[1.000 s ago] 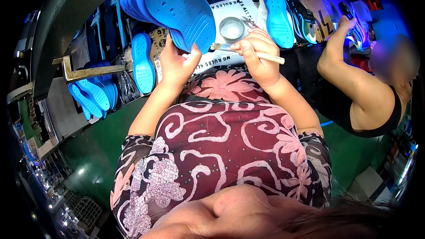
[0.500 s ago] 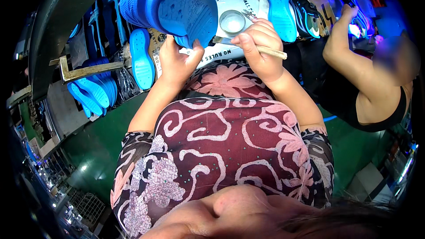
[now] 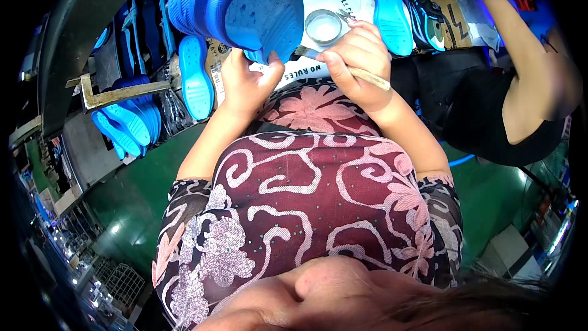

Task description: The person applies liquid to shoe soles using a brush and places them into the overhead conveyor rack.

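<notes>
My left hand is closed on the lower end of a blue shoe sole, which tilts up close to the camera. Ridged blue layers show along its left side; I cannot tell whether these are more soles stacked behind it. In my right hand is a brush with a pale wooden handle, its bristle end beside the sole's right edge. Just beyond that hand a small round dish with whitish contents stands on white printed paper.
Another blue sole lies left of my left arm, near several stacked soles and a metal bracket. To the right are a blue sole, a black shoe and cardboard. A co-worker sits at the right.
My right hand and brush have moved slightly left and down, and the handle slopes more steeply. My left hand barely moves. The co-worker's arm has reached farther forward.
</notes>
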Demonstrator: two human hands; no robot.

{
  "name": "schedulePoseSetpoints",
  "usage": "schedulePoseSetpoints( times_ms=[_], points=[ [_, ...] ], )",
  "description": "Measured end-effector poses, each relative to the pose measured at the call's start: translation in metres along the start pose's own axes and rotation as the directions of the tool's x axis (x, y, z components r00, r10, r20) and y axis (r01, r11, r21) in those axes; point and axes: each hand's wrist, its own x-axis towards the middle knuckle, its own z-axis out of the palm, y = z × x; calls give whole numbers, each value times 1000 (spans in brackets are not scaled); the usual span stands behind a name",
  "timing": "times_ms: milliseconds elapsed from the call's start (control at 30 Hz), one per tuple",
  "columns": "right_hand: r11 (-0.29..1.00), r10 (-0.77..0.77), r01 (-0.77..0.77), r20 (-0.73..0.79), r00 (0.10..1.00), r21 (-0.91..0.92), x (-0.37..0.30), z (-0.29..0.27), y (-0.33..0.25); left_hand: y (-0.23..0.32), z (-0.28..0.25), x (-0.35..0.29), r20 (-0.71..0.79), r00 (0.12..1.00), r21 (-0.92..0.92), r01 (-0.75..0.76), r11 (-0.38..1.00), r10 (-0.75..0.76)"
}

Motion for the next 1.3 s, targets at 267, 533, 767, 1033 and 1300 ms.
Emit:
schedulePoseSetpoints(
  times_ms=[267, 533, 767, 1033, 1300],
  points=[
    [1000, 23, -23, 22, 999, -8, -5, 1, 5, 0, -3, 1, 24, 999, 6, -31, 999, 31],
    [996, 73, -74, 39, 997, 43, -2, 9, 1, 5, 4, 9, -79, 993, -45, -97, 994, 93],
    [974, 189, -188, -2, 982, 130, -6, 6, 2, 4, -1, 6, -24, 998, -82, -58, 995, 56],
    [997, 75, -75, 1, 997, 12, 2, 7, -3, 17, 1, 13, 133, 973, 39, -195, 980, 188],
    [992, 112, -113, -27, 993, -52, -7, -18, -5, 17, -3, 25, 155, 951, 92, -283, 955, 267]
  ],
)
